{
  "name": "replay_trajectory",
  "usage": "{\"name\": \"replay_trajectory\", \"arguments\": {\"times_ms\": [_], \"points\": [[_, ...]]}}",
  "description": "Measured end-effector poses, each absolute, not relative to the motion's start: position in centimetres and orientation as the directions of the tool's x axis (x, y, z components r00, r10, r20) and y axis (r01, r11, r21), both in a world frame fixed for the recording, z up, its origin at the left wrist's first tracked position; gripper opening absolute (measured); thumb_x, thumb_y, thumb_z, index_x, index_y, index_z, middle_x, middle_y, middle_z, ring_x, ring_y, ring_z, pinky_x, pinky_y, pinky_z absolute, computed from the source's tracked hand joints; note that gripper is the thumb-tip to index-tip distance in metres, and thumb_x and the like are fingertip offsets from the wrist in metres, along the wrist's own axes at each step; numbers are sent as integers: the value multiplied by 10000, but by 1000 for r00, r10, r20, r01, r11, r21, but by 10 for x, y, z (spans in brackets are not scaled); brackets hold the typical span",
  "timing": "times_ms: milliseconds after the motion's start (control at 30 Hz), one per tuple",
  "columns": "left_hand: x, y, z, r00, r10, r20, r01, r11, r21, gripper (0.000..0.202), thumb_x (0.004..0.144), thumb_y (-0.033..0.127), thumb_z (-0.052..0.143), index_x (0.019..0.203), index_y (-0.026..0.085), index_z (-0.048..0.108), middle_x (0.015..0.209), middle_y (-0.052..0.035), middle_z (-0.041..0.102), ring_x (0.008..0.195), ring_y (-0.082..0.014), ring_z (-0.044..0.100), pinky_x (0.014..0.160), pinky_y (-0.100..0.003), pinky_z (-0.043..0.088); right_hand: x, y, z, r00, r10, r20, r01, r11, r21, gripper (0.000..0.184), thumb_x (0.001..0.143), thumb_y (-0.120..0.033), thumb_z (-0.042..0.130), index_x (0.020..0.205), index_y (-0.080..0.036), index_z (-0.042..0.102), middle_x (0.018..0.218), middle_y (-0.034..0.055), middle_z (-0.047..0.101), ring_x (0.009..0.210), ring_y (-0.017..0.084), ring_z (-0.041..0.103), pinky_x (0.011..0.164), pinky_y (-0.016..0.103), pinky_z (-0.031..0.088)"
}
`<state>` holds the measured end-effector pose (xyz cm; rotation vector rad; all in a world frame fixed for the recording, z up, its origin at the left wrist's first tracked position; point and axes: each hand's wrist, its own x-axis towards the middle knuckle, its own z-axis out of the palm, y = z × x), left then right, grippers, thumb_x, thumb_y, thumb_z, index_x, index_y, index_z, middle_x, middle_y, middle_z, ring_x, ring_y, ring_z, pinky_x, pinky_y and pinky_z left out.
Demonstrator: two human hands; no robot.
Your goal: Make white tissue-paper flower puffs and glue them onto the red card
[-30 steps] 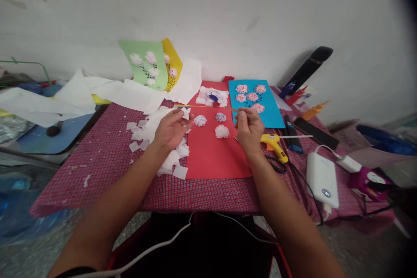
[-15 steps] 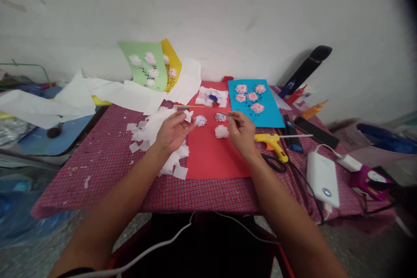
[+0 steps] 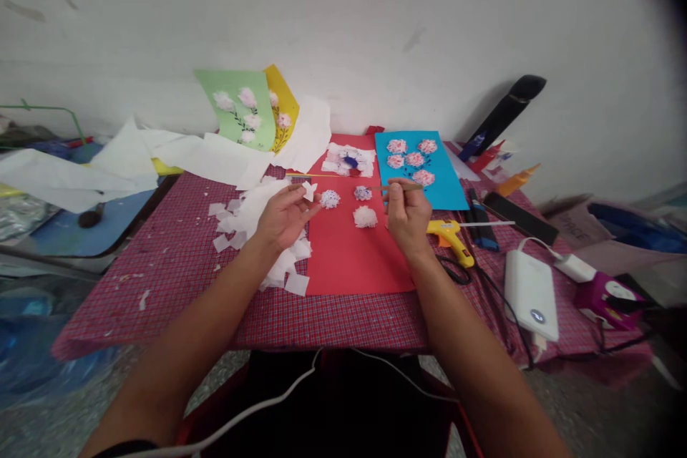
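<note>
My left hand [image 3: 282, 215] pinches a small white folded tissue piece [image 3: 309, 190] at the left edge of a red paper sheet [image 3: 351, 254]. My right hand [image 3: 408, 213] is closed on a thin brown stick [image 3: 394, 187] that points left toward a small blue-tinted tissue flower [image 3: 363, 193]. Two more tissue flowers lie on the red sheet: a blue-speckled flower [image 3: 330, 199] and a white flower [image 3: 366, 216]. A heap of cut white tissue squares [image 3: 268, 236] lies under and beside my left hand.
A blue card with pink flowers [image 3: 418, 168] lies behind my right hand. A yellow glue gun [image 3: 451, 237], a white power bank [image 3: 531, 293] and cables sit to the right. Green and yellow flower cards [image 3: 250, 107] lean on the wall. White paper sheets [image 3: 107, 161] spread left.
My right hand swung left toward the flowers with the stick, then drew back a little to the right. My left hand kept hold of the tissue piece almost in place.
</note>
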<state>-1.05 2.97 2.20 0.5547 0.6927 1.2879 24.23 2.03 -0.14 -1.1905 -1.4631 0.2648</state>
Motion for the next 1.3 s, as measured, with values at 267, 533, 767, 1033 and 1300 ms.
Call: {"name": "replay_trajectory", "arguments": {"times_ms": [267, 533, 767, 1033, 1300], "points": [[-9, 30, 24, 126, 978, -168, -664, 209, 718, 105, 759, 140, 753, 791, 189, 666, 740, -16, 679, 860, -184, 704, 985, -439, 535, 224, 13, 1, 114, 753, 648, 541, 500, -677, 229, 1016, -352, 501, 1040, -220, 687, 864, 53, 733, 751, 197, 685, 716, 345, 539], [-10, 29, 23, 125, 978, -167, -660, 208, 722, 126, 758, 142, 762, 799, 188, 653, 740, -10, 676, 888, -182, 704, 962, -410, 536, 224, 5, 4, -121, 813, 570, 505, 545, -669, 206, 989, -310, 524, 1092, -221, 679, 890, 37, 751, 758, 188, 687, 719, 329, 528], [-10, 30, 23, 132, 979, -154, -656, 203, 727, 112, 770, 142, 753, 793, 193, 656, 761, -18, 686, 870, -182, 697, 939, -401, 539, 227, 7, 3, -187, 818, 544, 454, 563, -690, 247, 1017, -338, 498, 1159, -248, 680, 954, 34, 760, 794, 185, 699, 723, 328, 545], [-10, 28, 25, 135, 979, -156, -649, 206, 732, 112, 775, 157, 757, 779, 196, 652, 778, -21, 684, 878, -184, 695, 951, -412, 541, 226, 7, 5, -237, 815, 528, 475, 572, -669, 258, 1010, -332, 503, 1159, -259, 701, 1000, 40, 776, 852, 207, 716, 763, 350, 556], [-10, 29, 25, 126, 978, -165, -647, 207, 734, 104, 769, 153, 755, 769, 189, 658, 775, -24, 689, 875, -187, 695, 929, -399, 545, 226, 7, 4, -266, 811, 521, 498, 578, -646, 235, 979, -273, 510, 1078, -239, 720, 905, 30, 765, 796, 203, 711, 730, 336, 531]]}}
